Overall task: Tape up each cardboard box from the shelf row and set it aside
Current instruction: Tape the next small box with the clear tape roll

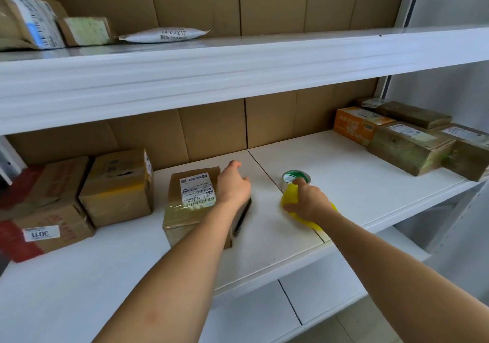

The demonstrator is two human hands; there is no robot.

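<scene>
The left hand (234,184), fingers loosely curled and holding nothing, rests on the right top edge of the small box (193,205), centre frame. Right of it, the right hand (307,200) grips the yellow tape dispenser (293,197), roll pointing away.

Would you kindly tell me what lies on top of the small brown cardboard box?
A white shipping label sits atop the small brown cardboard box; the left hand and forearm cover its right part.
</scene>
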